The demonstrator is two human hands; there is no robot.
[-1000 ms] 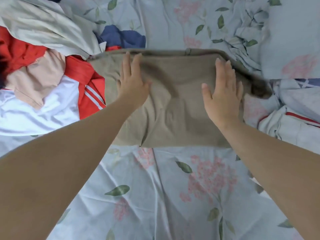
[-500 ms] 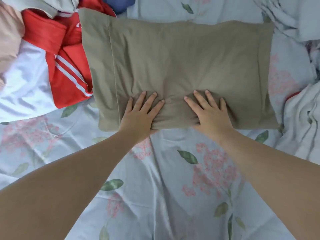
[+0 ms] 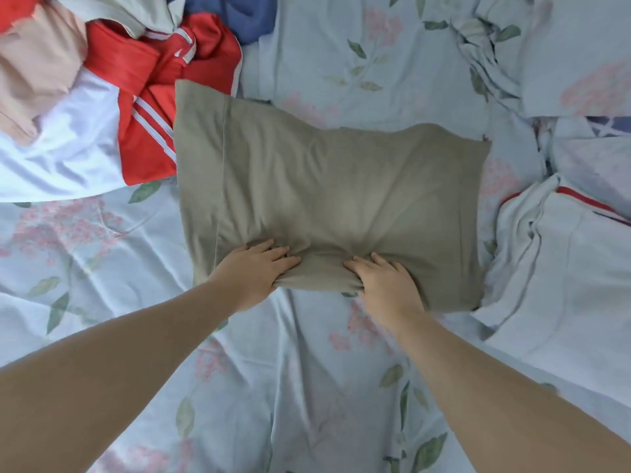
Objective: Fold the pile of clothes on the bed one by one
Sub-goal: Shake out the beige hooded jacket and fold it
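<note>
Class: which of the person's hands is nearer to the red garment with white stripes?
Left. The left hand grips the near edge of the olive cloth, right of the red garment and nearer the camera; the right hand grips it farther right.

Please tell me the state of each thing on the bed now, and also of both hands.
olive cloth, spread flat on the sheet, near edge bunched up.
left hand, grips the cloth's near edge.
right hand, grips the same edge.
red and white garment, crumpled, unfolded.
blue garment, crumpled, partly hidden.
pale garment with red trim, apparently folded, at the right.
floral sheet, wrinkled.
</note>
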